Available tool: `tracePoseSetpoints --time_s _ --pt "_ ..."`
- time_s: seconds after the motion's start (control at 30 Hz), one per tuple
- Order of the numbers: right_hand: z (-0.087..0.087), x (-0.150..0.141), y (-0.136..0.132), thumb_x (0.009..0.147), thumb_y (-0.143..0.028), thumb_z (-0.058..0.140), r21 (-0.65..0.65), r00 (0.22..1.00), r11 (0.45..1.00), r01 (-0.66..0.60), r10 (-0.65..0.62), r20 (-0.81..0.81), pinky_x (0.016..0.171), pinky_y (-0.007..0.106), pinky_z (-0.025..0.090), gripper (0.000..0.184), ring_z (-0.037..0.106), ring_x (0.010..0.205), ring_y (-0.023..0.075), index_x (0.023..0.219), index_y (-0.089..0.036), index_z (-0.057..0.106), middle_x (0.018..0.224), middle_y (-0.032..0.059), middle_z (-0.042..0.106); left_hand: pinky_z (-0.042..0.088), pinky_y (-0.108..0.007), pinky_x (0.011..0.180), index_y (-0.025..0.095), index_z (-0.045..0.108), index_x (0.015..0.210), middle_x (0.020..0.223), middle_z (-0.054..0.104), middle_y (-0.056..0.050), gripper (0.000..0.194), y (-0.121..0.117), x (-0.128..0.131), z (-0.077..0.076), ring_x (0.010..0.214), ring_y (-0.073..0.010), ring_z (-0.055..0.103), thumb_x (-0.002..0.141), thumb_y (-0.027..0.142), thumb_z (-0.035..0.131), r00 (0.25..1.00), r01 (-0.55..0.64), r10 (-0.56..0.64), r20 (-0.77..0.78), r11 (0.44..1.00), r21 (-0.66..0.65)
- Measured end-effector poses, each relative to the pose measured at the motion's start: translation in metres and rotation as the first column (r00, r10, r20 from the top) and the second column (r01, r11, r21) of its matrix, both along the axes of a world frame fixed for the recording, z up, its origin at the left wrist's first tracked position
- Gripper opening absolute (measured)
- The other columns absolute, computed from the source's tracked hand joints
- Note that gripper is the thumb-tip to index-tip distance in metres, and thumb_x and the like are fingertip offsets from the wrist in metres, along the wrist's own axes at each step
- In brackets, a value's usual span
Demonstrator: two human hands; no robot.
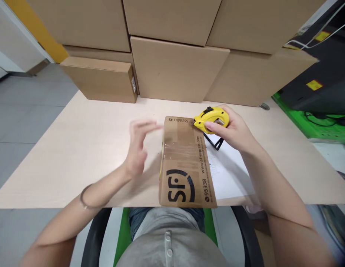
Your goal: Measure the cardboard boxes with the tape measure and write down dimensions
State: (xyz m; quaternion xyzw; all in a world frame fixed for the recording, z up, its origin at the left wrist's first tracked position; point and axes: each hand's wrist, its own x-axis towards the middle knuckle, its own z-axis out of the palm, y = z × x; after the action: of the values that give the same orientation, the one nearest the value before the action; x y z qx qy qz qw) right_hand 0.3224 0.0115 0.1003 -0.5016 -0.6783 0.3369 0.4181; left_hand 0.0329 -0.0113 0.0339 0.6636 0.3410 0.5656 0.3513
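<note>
A brown SF Express cardboard parcel point(183, 155) lies on the table in front of me, its lower end at the table's front edge. Clear tape crosses its upper face. My right hand point(230, 126) grips a yellow utility knife point(212, 116), whose nose is at the parcel's upper right edge; I cannot tell whether the blade is in the cardboard. To the left of the parcel, my left hand point(139, 146) is raised and blurred, fingers stretched towards the parcel's side and holding nothing. Under the parcel's right side, a white paper sheet point(230, 170) shows beside a black frame-like object point(216, 144).
Large cardboard boxes point(178, 70) stand along the table's back edge, with a smaller closed carton point(105, 81) at the left. Dark equipment with cables point(322, 85) sits on a green surface point(325, 126) at the right. Chair armrests point(97, 237) flank me below the table.
</note>
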Motion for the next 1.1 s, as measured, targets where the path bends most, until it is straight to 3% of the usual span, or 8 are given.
tracePoseSetpoints --time_s 0.07,0.13,0.27,0.4,0.53,0.73,0.93,1.1 --pt "0.002 -0.005 0.004 0.081 -0.049 0.084 0.035 0.999 0.999 -0.035 0.035 0.000 0.076 0.032 0.055 0.045 0.069 0.092 0.0208 0.114 -0.027 0.063 0.108 0.0033 0.073 0.024 -0.052 0.129 0.033 0.072 0.127 0.147 0.055 -0.006 0.073 0.028 0.017 0.001 0.152 -0.0339 0.037 0.097 0.081 0.026 0.995 0.069 -0.067 0.069 0.997 -0.031" --pt "0.006 -0.016 0.008 0.082 -0.045 0.084 0.108 0.994 0.988 -0.109 0.106 0.029 0.082 0.032 0.057 0.050 0.071 0.100 0.0214 0.124 -0.029 0.061 0.121 0.0040 0.072 0.025 -0.051 0.129 0.029 0.073 0.118 0.148 0.057 -0.005 0.072 0.045 0.033 0.000 0.155 -0.0324 0.036 0.098 0.079 0.026 0.973 0.203 -0.179 0.145 0.965 -0.168" --pt "0.017 -0.047 0.018 0.087 -0.036 0.081 0.247 0.914 0.887 -0.391 0.341 0.221 0.094 0.034 0.055 0.043 0.072 0.109 0.0221 0.126 -0.029 0.064 0.128 0.0034 0.073 0.042 -0.051 0.116 0.024 0.069 0.099 0.122 0.072 -0.007 0.068 0.051 0.051 -0.005 0.135 -0.0336 0.056 0.094 0.082 0.033 0.876 0.406 -0.267 0.401 0.858 -0.316" --pt "0.027 -0.060 0.022 0.090 -0.025 0.076 0.287 0.827 0.797 -0.531 0.414 0.380 0.101 0.036 0.052 0.037 0.072 0.115 0.0238 0.127 -0.028 0.070 0.129 0.0033 0.076 0.049 -0.045 0.104 0.023 0.068 0.095 0.103 0.072 -0.005 0.047 0.050 0.049 -0.010 0.117 -0.0307 0.064 0.090 0.068 0.052 0.833 0.433 -0.234 0.501 0.840 -0.328" --pt "0.028 -0.024 0.009 0.090 -0.031 0.078 0.275 0.863 0.863 -0.424 0.292 0.413 0.098 0.037 0.056 0.040 0.074 0.111 0.0247 0.129 -0.028 0.071 0.127 0.0034 0.077 0.049 -0.043 0.100 0.025 0.071 0.096 0.106 0.072 -0.003 0.031 0.059 0.044 -0.011 0.109 -0.0288 0.064 0.078 0.050 0.069 0.841 0.470 -0.340 0.421 0.845 -0.256" --pt "0.013 0.041 -0.018 0.087 -0.036 0.083 0.243 0.927 0.951 -0.193 0.095 0.363 0.089 0.036 0.061 0.041 0.076 0.099 0.0225 0.126 -0.028 0.072 0.123 0.0045 0.078 0.052 -0.040 0.087 0.027 0.071 0.100 0.111 0.070 -0.003 0.031 0.062 0.041 -0.012 0.107 -0.0280 0.065 0.080 0.052 0.072 0.845 0.499 -0.394 0.361 0.823 -0.270" --pt "0.010 0.040 -0.021 0.087 -0.033 0.082 0.270 0.918 0.939 -0.212 0.097 0.384 0.096 0.038 0.060 0.042 0.075 0.104 0.0223 0.127 -0.030 0.071 0.126 0.0040 0.077 0.053 -0.041 0.089 0.027 0.069 0.104 0.111 0.070 -0.005 0.036 0.065 0.037 -0.016 0.108 -0.0281 0.065 0.084 0.058 0.069 0.878 0.457 -0.398 0.266 0.861 -0.221" --pt "0.028 0.035 -0.020 0.086 -0.041 0.082 0.240 0.886 0.950 -0.201 0.072 0.458 0.072 0.035 0.059 0.047 0.073 0.084 0.0221 0.130 -0.029 0.070 0.113 0.0042 0.078 0.054 -0.040 0.084 0.027 0.069 0.100 0.110 0.071 -0.004 0.034 0.065 0.036 -0.013 0.105 -0.0277 0.066 0.080 0.053 0.073 0.844 0.510 -0.423 0.329 0.823 -0.251"
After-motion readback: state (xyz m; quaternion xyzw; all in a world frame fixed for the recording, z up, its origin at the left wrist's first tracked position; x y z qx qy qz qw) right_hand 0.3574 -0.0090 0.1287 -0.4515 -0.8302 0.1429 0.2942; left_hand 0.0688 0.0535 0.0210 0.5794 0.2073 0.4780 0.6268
